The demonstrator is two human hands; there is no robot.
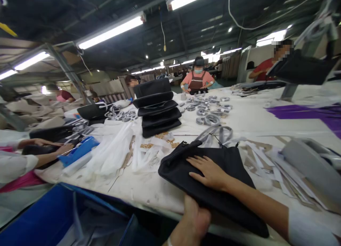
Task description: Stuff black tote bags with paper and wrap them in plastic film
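Observation:
A black handbag (223, 164) lies tilted at the near edge of the table, its lower right corner sticking out over the edge. My right hand (209, 171) rests flat on its upper face, fingers spread. From below, my left hand (195, 215) reaches up against the bag's near edge; its fingers are hidden beneath the bag. Behind the bag, a grey strap (226, 132) in clear wrapping lies by its top edge, where small metal rings show. To the left, several black bags (160, 109) are stacked in a leaning pile.
Coiled grey straps (211, 118) lie farther back, near a co-worker (197, 80). White plastic wrapping (112, 153) covers the table's left part. Card strips (287, 171) and a grey bag (314, 167) lie at right. A blue bin (34, 217) stands below left, near another person's hands (53, 146).

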